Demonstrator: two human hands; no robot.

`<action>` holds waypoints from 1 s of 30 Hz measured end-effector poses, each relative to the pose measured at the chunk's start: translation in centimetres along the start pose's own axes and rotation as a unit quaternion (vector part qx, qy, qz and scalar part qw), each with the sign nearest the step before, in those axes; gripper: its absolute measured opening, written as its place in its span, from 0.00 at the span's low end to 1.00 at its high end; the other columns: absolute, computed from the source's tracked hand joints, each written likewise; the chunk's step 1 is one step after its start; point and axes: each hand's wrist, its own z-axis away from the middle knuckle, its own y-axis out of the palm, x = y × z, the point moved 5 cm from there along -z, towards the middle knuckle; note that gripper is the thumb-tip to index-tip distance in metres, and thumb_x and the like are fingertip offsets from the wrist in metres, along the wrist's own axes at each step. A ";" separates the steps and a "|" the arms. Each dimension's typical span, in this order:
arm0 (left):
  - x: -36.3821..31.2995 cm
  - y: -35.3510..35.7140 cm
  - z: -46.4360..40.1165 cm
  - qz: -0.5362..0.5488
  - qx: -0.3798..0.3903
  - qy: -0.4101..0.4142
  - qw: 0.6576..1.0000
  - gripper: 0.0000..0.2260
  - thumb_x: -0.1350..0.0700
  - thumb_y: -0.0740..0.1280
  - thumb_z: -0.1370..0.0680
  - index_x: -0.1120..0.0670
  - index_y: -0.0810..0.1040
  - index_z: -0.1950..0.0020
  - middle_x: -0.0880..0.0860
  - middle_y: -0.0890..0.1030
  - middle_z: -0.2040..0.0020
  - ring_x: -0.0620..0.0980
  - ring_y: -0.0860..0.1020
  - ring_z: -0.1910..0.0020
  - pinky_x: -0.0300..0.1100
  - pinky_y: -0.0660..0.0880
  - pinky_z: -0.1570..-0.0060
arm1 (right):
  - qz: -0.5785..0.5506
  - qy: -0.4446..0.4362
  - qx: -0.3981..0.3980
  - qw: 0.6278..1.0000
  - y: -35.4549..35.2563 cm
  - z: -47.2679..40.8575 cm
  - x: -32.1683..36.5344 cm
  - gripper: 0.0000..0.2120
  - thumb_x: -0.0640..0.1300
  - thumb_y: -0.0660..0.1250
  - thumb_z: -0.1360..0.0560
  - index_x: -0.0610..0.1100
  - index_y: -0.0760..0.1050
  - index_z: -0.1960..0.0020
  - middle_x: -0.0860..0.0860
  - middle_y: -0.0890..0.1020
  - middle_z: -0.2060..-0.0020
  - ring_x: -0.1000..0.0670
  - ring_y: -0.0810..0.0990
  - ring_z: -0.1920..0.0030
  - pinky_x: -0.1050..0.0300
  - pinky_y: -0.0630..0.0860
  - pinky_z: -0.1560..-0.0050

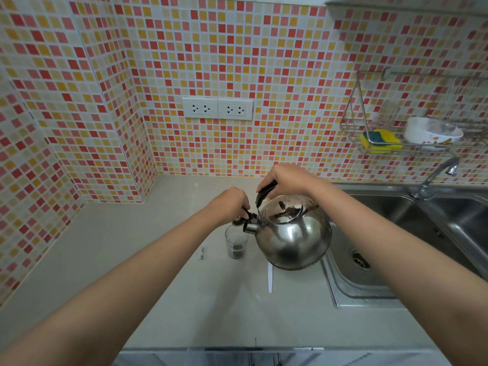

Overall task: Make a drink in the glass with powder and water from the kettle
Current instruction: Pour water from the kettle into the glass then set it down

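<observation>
Head view: I see my right hand (284,180) curled tight around the black handle (265,193) of the steel kettle (293,233), wrist bent down, forearm reaching in from the right. The kettle is lifted off the counter (137,247) and tipped left, its spout (249,228) right over the rim of the glass (236,241). My left hand (232,204) comes in from the lower left, fingers pinched on the spout's cap lever (247,213), holding the cap (238,221) open. The glass stands upright on the counter, dark powder at its bottom. A white strip (270,277) lies under the kettle, beside the sink (396,247).
</observation>
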 end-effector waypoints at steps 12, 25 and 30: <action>0.5 0.3 0.0 -0.008 0.000 -0.021 1.000 0.13 0.60 0.70 0.25 0.59 0.81 0.41 0.58 0.82 0.42 0.56 0.80 0.45 0.46 0.76 0.48 | 0.033 -0.010 0.022 0.999 0.2 -1.1 1.0 0.15 0.45 0.74 0.31 0.53 0.82 0.45 0.56 0.85 0.52 0.54 0.79 0.56 0.61 0.72 0.64; 1.1 0.7 -0.3 -0.015 0.015 -0.024 1.000 0.13 0.59 0.70 0.25 0.60 0.81 0.41 0.59 0.82 0.43 0.57 0.80 0.46 0.48 0.77 0.45 | 0.065 -0.018 0.044 0.997 0.3 -2.3 2.1 0.15 0.44 0.74 0.30 0.52 0.82 0.44 0.55 0.85 0.52 0.54 0.78 0.57 0.62 0.69 0.66; 1.2 0.7 -0.3 -0.024 0.006 -0.021 0.999 0.12 0.59 0.70 0.25 0.59 0.82 0.42 0.58 0.83 0.44 0.57 0.80 0.48 0.46 0.77 0.50 | 0.076 -0.029 0.045 0.996 -0.1 -2.4 2.4 0.14 0.44 0.74 0.30 0.52 0.82 0.45 0.57 0.83 0.57 0.55 0.76 0.59 0.64 0.64 0.68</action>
